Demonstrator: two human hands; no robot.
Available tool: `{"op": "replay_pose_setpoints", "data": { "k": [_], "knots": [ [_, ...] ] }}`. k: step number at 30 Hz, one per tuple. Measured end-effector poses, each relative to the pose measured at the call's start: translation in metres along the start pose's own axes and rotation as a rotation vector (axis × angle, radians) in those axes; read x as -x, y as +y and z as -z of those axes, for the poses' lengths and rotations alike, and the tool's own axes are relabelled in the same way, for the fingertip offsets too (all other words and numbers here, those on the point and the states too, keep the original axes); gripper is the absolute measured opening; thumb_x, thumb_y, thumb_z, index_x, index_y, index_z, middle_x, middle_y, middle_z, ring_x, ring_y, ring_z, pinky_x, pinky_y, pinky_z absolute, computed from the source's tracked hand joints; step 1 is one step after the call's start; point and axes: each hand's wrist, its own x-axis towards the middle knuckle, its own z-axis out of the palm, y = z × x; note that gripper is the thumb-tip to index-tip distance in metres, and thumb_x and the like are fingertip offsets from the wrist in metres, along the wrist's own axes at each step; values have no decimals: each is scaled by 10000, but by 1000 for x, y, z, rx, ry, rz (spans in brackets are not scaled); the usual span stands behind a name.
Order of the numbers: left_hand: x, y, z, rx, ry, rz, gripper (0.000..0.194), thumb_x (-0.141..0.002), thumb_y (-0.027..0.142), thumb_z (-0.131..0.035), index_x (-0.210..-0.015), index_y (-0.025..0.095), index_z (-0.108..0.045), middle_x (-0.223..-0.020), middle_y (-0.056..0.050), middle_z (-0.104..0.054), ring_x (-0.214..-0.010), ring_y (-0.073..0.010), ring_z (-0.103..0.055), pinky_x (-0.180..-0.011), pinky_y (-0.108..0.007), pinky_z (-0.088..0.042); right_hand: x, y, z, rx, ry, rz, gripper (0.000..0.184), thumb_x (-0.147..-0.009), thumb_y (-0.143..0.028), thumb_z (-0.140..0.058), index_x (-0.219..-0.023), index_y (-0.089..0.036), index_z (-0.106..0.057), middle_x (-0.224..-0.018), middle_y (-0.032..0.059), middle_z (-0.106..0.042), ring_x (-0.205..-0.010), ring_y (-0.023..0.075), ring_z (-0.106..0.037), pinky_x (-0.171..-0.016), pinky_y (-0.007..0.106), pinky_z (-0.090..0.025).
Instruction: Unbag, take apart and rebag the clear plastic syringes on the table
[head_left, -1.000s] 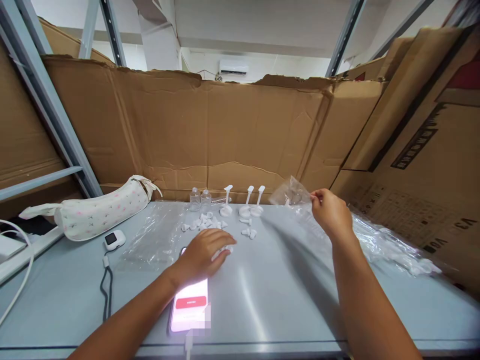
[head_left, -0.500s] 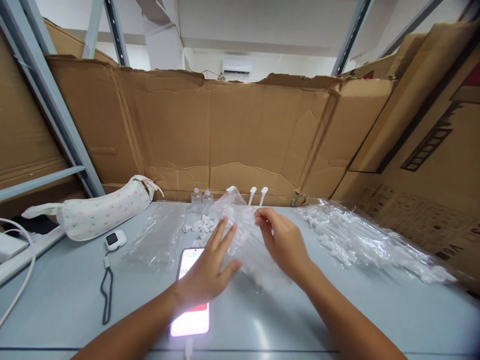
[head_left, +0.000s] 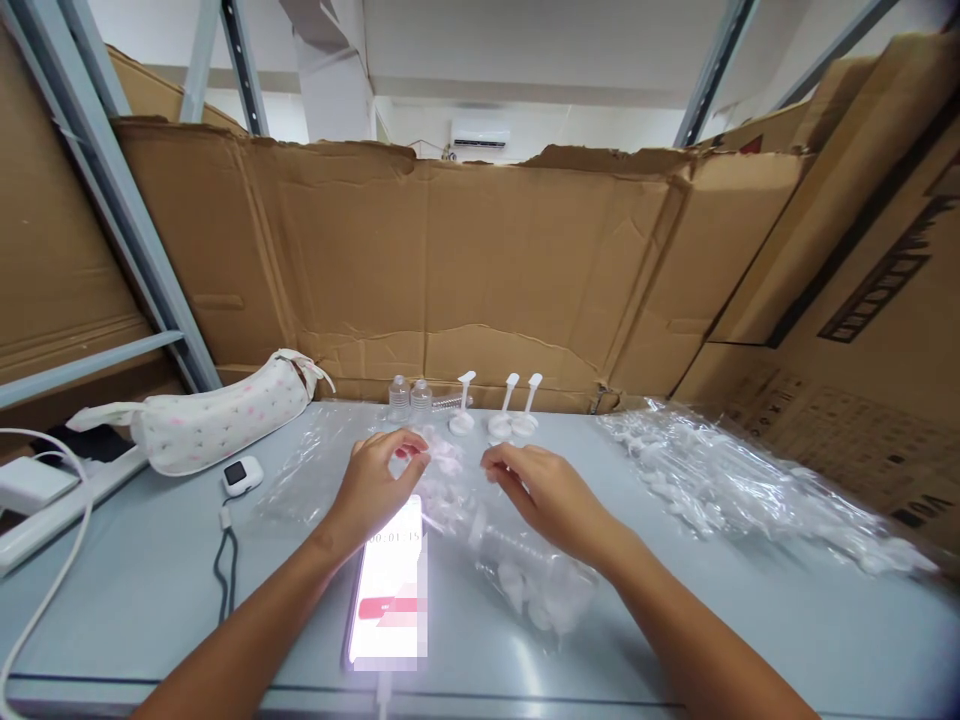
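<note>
My left hand (head_left: 373,487) and my right hand (head_left: 541,494) pinch the two top corners of a small clear plastic bag (head_left: 487,540) that lies on the grey table (head_left: 735,610) between them. White plastic pieces (head_left: 544,590) show inside the bag near its lower end. Beyond the hands, small white parts (head_left: 448,459) lie loose on the table. Three white upright pieces on round bases (head_left: 495,422) stand at the back, beside two small clear bottles (head_left: 409,399).
A lit phone (head_left: 390,585) lies under my left wrist, its cable at the front edge. A heap of clear bags (head_left: 742,480) covers the right side. A flat clear bag (head_left: 315,470), a patterned pouch (head_left: 217,420) and a small white device (head_left: 241,476) lie left. Cardboard walls (head_left: 525,260) surround the table.
My right hand carried the clear bag from the right heap to the middle of the table. My left hand lifted off the loose parts and took the bag's other corner.
</note>
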Motion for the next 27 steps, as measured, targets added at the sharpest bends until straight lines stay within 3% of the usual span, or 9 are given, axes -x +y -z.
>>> {"op": "replay_pose_setpoints", "data": {
  "k": [3,8,15,17,22,27],
  "knots": [
    [0,4,7,12,-29,3,118,-796,296,-538,-746,219,-613,-798,-1,-666,-804,-189,-603,-803,-329,-453,0,-1,-1,46,-41,-4,177,-918,-163,-377,-915,-215,-546,-792,21,-675,-684,165,-591,-627,283,-409],
    [1,12,17,135,-82,13,151,-815,323,-528,-759,211,-612,-815,-8,-675,-809,-178,-606,-775,-292,-460,-2,6,-5,25,-52,-150,182,-913,-187,-397,-953,-228,-570,-795,14,-688,-720,178,-623,-621,280,-412],
    [8,15,18,161,-86,-175,90,-821,259,-541,-787,205,-606,-867,-21,-672,-846,-171,-610,-821,-305,-469,-3,12,-8,-57,-4,-246,156,-907,-232,-425,-889,-233,-581,-795,-11,-675,-692,158,-598,-612,268,-395],
    [9,17,18,303,-160,-112,105,-817,282,-564,-791,190,-608,-919,-39,-673,-894,-178,-622,-853,-316,-480,-4,11,-9,-51,25,-233,150,-905,-227,-437,-879,-234,-584,-801,-12,-671,-699,157,-591,-612,266,-394],
    [3,12,20,743,-474,261,342,-835,448,-552,-973,155,-660,-1121,-105,-662,-1033,-236,-625,-915,-376,-484,-3,13,-10,-6,146,-127,165,-921,-227,-429,-877,-217,-588,-830,15,-667,-739,172,-578,-674,293,-411],
    [-1,2,21,875,-564,428,400,-787,470,-625,-1036,159,-670,-1182,-120,-645,-1032,-264,-633,-913,-396,-483,-2,13,-10,12,261,-22,176,-932,-223,-422,-890,-199,-591,-820,39,-658,-734,174,-571,-695,304,-410]
  ]
}}
